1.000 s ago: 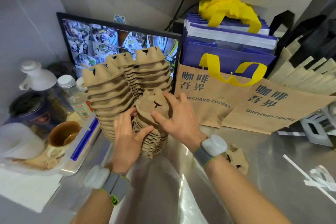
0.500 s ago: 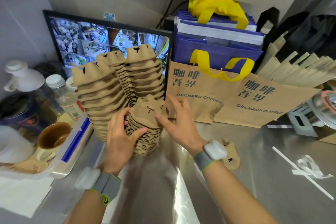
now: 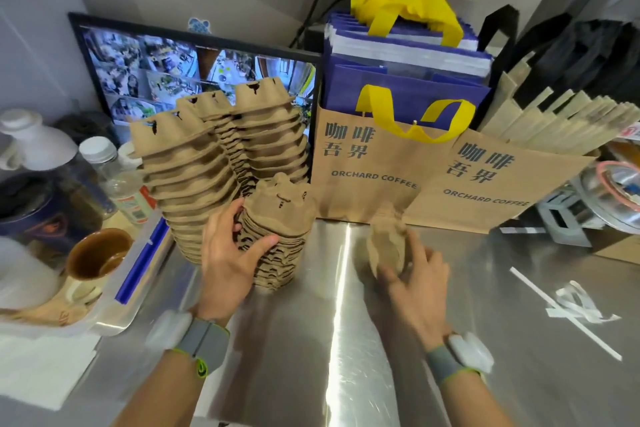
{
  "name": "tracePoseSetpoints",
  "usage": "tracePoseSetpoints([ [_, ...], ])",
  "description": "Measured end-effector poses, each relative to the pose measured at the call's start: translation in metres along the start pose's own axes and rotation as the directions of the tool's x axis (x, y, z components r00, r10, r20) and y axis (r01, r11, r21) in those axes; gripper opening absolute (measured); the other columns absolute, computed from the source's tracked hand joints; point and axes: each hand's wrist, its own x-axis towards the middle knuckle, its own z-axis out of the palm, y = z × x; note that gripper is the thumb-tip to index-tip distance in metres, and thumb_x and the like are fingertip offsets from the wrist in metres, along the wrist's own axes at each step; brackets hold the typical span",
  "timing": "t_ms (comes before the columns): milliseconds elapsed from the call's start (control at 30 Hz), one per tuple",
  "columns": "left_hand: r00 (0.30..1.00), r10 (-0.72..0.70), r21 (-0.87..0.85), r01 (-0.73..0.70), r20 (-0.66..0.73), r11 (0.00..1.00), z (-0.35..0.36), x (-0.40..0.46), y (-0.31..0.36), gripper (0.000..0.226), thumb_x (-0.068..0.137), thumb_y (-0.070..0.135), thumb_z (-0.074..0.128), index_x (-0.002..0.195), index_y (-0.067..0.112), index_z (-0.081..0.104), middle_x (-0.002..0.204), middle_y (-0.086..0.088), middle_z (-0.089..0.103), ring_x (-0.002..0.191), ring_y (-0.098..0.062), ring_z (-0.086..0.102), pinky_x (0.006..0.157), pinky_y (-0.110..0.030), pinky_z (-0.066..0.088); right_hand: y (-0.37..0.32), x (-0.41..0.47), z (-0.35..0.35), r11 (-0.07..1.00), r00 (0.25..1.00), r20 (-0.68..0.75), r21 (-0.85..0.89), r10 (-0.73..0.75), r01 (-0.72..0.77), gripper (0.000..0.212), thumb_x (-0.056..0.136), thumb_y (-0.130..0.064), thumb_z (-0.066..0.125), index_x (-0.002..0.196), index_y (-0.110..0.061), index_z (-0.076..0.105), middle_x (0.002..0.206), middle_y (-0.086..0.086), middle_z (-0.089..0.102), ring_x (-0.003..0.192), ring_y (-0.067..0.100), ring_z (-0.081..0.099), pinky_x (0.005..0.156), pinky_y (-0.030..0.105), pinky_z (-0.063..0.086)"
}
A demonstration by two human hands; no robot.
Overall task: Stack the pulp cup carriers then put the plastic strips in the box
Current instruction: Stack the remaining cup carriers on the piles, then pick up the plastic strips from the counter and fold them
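Observation:
A short stack of brown pulp cup carriers (image 3: 280, 218) stands on the steel counter (image 3: 294, 340). My left hand (image 3: 228, 253) grips its left side. Behind it rise taller leaning stacks of carriers (image 3: 194, 180). My right hand (image 3: 415, 274) is to the right of the short stack, closed around a single loose pulp carrier (image 3: 388, 246) lifted just off the counter. White plastic strips (image 3: 575, 305) lie loose on the counter at the far right, away from both hands. No box is clearly in view.
Brown paper bags (image 3: 433, 180) with purple bags (image 3: 408, 80) inside stand behind. A monitor (image 3: 194, 69) is at the back left. A tray (image 3: 114, 298) with a brown mug (image 3: 97, 256), bottles and jars sits left. Metal items (image 3: 609, 191) crowd the right edge.
My right hand left the short stack, moved right and took hold of the loose carrier lying on the counter. My left hand stayed on the stack.

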Motion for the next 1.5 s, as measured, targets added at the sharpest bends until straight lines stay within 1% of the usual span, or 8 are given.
tracePoseSetpoints([
  [167,0.996,-0.086,-0.047,0.084,-0.037,0.995,-0.001,-0.001,-0.001,0.102,0.068,0.044,0.081,0.15,0.035,0.021,0.128,0.01,0.051,0.102,-0.016,0.054,0.091,-0.05,0.05,-0.114,0.031,-0.003,0.901,0.962,-0.065,0.338,-0.265,0.272,0.084,0.064,-0.025,0.075,0.139,-0.029,0.037,0.129,0.0,0.052,0.115,0.022,0.05,0.096,0.046,0.047],
  [333,0.992,-0.114,-0.104,0.107,-0.062,0.989,0.002,0.001,-0.005,0.106,0.062,0.044,0.083,0.149,0.038,0.023,0.127,0.004,0.057,0.101,-0.019,0.056,0.088,-0.052,0.051,-0.165,0.045,0.02,0.872,0.865,0.151,0.191,-0.479,0.45,0.084,0.062,-0.025,0.07,0.14,-0.024,0.039,0.131,0.004,0.052,0.117,0.024,0.044,0.095,0.035,0.041],
  [700,0.994,-0.104,-0.098,0.1,-0.038,0.99,0.001,0.002,0.012,0.104,0.063,0.031,0.087,0.149,0.02,0.031,0.128,-0.006,0.058,0.105,-0.024,0.056,0.097,-0.046,0.046,-0.155,0.041,0.041,0.896,0.839,0.317,0.138,-0.443,0.421,0.077,0.074,-0.03,0.057,0.147,-0.024,0.033,0.141,0.005,0.04,0.122,0.028,0.037,0.101,0.033,0.033],
  [833,0.973,0.157,0.094,-0.143,-0.17,0.985,-0.005,-0.007,0.023,0.075,0.072,0.025,0.083,0.135,0.006,0.049,0.111,-0.009,0.06,0.101,-0.027,0.053,0.091,-0.021,0.032,-0.134,0.026,0.02,0.889,0.866,0.202,0.148,-0.457,0.434,0.068,0.085,-0.034,0.062,0.147,-0.026,0.035,0.151,0.004,0.032,0.133,0.023,0.028,0.105,0.027,0.024],
  [967,0.967,0.239,-0.08,-0.246,-0.093,0.966,0.022,-0.025,0.042,0.04,0.078,0.031,0.076,0.112,0.023,0.055,0.096,0.007,0.052,0.086,-0.015,0.052,0.078,-0.018,0.041,-0.063,-0.008,-0.021,0.956,0.965,0.068,0.171,-0.255,0.24,0.054,0.089,-0.037,0.06,0.139,-0.021,0.047,0.139,-0.002,0.046,0.126,0.014,0.039,0.109,0.031,0.033],
  [1100,0.957,0.125,-0.145,-0.089,0.264,0.986,0.103,-0.059,0.073,0.033,0.073,0.038,0.075,0.091,0.049,0.049,0.091,0.024,0.051,0.085,0.004,0.05,0.071,-0.013,0.037,0.035,-0.04,-0.066,0.995,0.999,-0.014,0.092,0.046,-0.044,0.04,0.09,-0.026,0.063,0.128,-0.016,0.057,0.125,0.0,0.054,0.117,0.016,0.05,0.102,0.04,0.043],
  [1367,0.661,0.03,0.029,-0.078,0.75,0.997,0.251,-0.133,0.1,0.025,0.078,0.018,0.075,0.078,0.033,0.054,0.072,0.001,0.06,0.07,-0.022,0.061,0.071,-0.042,0.053,0.199,-0.049,-0.148,0.926,0.921,-0.099,0.092,0.376,-0.367,0.04,0.086,-0.017,0.066,0.125,-0.011,0.059,0.119,0.011,0.054,0.107,0.027,0.059,0.095,0.03,0.045],
  [1500,0.662,0.001,0.09,-0.104,0.749,0.991,0.325,-0.144,0.139,0.012,0.077,0.017,0.073,0.077,0.023,0.063,0.074,0.003,0.063,0.069,-0.018,0.06,0.071,-0.041,0.053,0.261,-0.016,-0.179,0.917,0.913,-0.114,0.137,0.391,-0.375,0.04,0.083,-0.018,0.068,0.122,-0.017,0.059,0.112,0.007,0.053,0.088,0.021,0.061,0.089,0.027,0.048],
])
